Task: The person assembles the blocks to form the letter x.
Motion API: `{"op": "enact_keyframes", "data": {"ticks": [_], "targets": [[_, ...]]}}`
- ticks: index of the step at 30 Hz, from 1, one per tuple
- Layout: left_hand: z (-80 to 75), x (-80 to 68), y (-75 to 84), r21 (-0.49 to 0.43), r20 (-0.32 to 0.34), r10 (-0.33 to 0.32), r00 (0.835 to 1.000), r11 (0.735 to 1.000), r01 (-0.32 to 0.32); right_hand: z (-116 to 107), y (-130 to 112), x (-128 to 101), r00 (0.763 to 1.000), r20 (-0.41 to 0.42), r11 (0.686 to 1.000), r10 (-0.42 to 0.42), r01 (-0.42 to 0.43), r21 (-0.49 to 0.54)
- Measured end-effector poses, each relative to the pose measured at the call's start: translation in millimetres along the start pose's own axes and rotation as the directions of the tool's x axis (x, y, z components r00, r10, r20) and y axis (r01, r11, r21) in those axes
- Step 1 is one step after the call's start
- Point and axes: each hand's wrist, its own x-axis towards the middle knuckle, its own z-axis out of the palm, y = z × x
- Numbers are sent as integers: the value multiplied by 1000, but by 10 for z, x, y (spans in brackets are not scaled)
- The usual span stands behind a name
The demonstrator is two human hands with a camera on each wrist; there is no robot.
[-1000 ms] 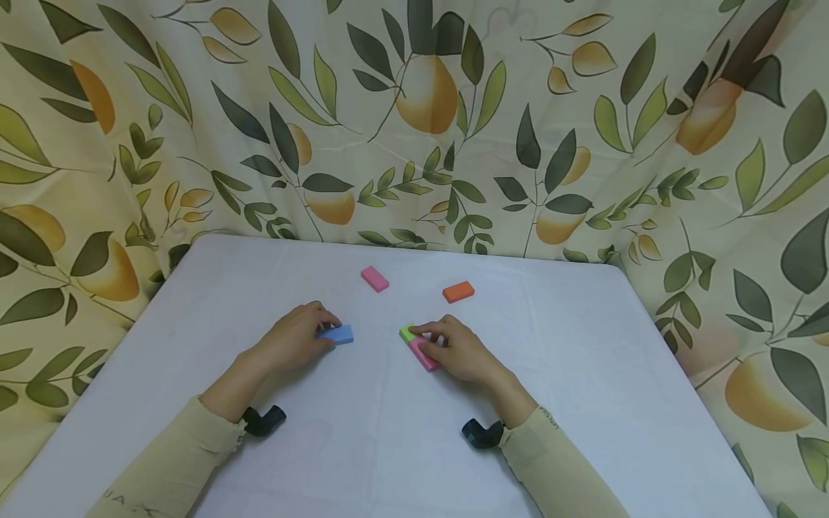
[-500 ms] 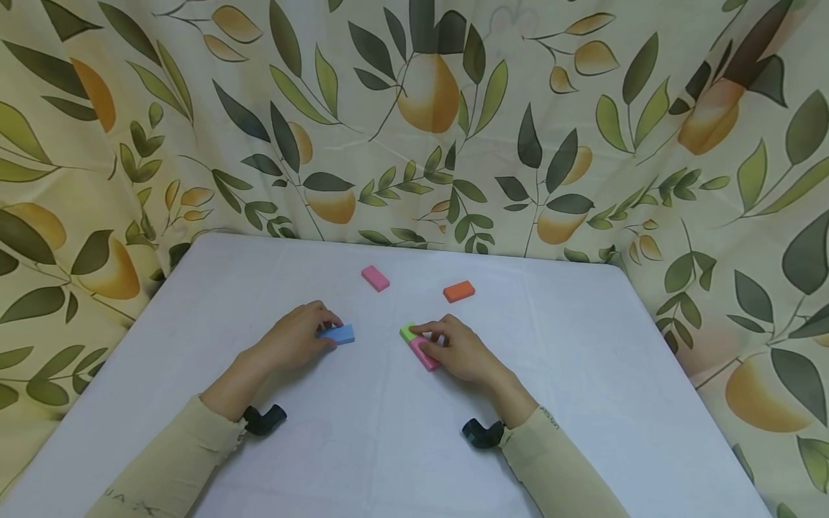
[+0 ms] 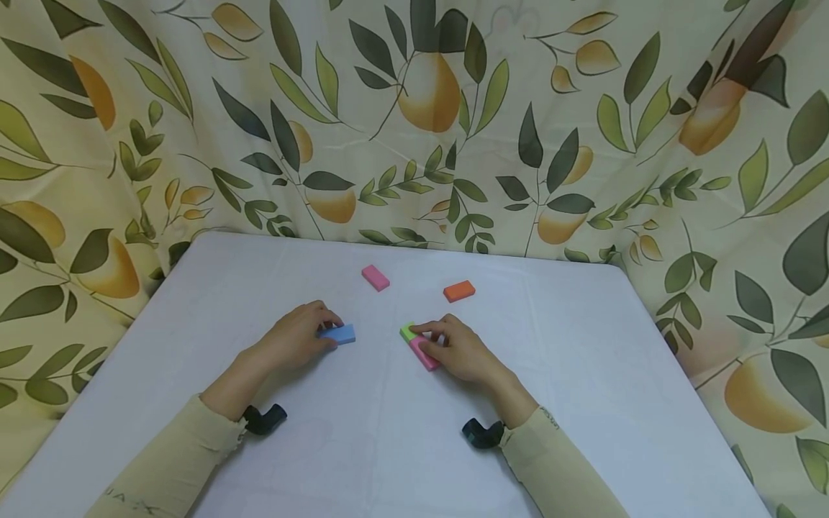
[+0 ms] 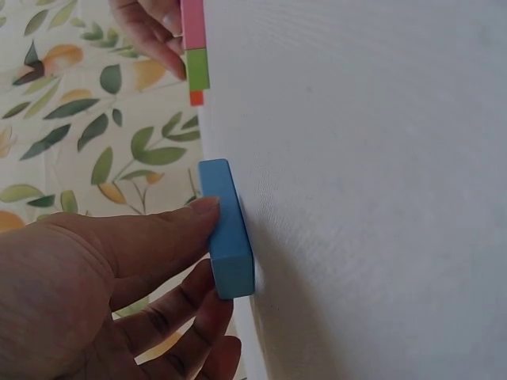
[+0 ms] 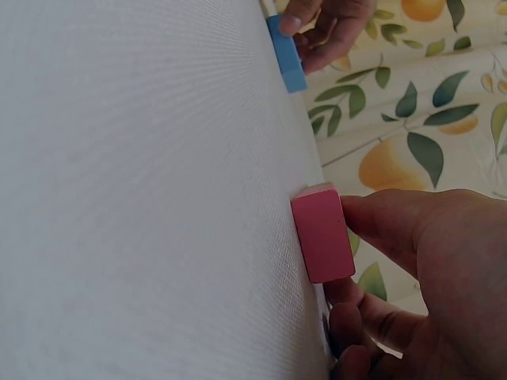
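In the head view my left hand (image 3: 299, 335) pinches a blue rectangular block (image 3: 339, 334) low over the white tabletop. Seen from the left wrist, the thumb presses one face of the blue block (image 4: 228, 229), with fingers curled behind it. My right hand (image 3: 463, 350) holds a pink block (image 3: 424, 355), its end facing the right wrist camera. A light green piece (image 3: 406, 332) lies against the pink block's far end, an index fingertip right at it. Fingers hide part of both. The two hands stand apart, with bare cloth between them.
Farther back on the white-covered table (image 3: 570, 374) lie another pink block (image 3: 375, 278) and an orange block (image 3: 459, 291). A leaf-and-fruit patterned curtain (image 3: 414, 144) hangs along the table's back edge. Black wrist cameras (image 3: 264, 420) jut inward from both sleeves.
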Motion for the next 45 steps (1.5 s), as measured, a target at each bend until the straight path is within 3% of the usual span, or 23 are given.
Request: {"op": "enact_keyframes", "data": {"ticks": [45], "targets": [[45, 50, 51, -10, 14, 16, 1000, 1000, -16, 16, 17, -9, 1000, -5, 1000, -2, 2, 3]]}}
